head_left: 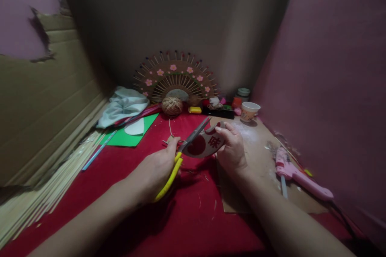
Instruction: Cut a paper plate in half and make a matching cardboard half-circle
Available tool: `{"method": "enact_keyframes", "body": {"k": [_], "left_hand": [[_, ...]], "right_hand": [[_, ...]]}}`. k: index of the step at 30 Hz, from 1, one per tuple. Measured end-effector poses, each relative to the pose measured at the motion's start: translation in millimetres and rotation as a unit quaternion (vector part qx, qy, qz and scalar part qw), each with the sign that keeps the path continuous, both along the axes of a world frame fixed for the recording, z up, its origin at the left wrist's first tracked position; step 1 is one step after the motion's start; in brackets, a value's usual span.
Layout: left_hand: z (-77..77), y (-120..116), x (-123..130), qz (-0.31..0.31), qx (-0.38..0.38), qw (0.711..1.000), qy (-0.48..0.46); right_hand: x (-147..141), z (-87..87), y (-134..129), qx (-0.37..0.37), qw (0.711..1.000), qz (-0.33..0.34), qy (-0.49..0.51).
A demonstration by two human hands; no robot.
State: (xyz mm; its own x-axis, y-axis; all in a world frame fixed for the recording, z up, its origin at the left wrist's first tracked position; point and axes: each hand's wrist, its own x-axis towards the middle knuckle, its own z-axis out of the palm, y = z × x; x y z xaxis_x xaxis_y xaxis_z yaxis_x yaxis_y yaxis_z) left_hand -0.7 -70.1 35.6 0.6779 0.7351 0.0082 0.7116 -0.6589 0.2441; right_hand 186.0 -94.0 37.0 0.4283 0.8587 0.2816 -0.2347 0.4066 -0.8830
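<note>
My left hand [161, 168] is closed around the yellow handles of a pair of scissors [169, 180], whose dark blades point up and to the right. The blades lie against a curved pale piece with red print [208, 143]. My right hand [233, 148] pinches that piece at its right end, thumb on its printed face. Beside the left thumb are a small tan bit and a thin dark stick, partly hidden. A strand of twine runs down toward them from a twine ball [171, 106].
A decorated fan [177, 68] stands at the back. Left are a pale cloth [123, 104], green sheet [129, 138] and thin sticks [60, 182]. On the right, a pink glue gun [301, 176] and paper cup [249, 111] rest on cardboard [259, 160].
</note>
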Motion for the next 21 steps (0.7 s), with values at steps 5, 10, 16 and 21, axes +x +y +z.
{"method": "enact_keyframes", "body": {"k": [5,10,16,21], "left_hand": [[-2.4,-1.0,1.8,0.000,0.030,0.999,0.024],[-5.7,-2.9,3.1,-0.004,0.069,0.996,0.061],[-5.3,-3.1,4.8,0.012,0.110,0.987,0.121],[1.1,-5.0,6.3,0.008,0.102,0.985,0.141]], "right_hand": [[-1.3,0.5,-0.5,-0.002,0.996,-0.041,-0.073],[-1.2,-4.7,0.9,0.005,0.994,-0.034,-0.104],[-4.0,-6.1,-1.4,0.009,0.993,-0.027,-0.118],[-5.6,-5.6,-3.1,0.005,0.994,-0.019,-0.106]]}}
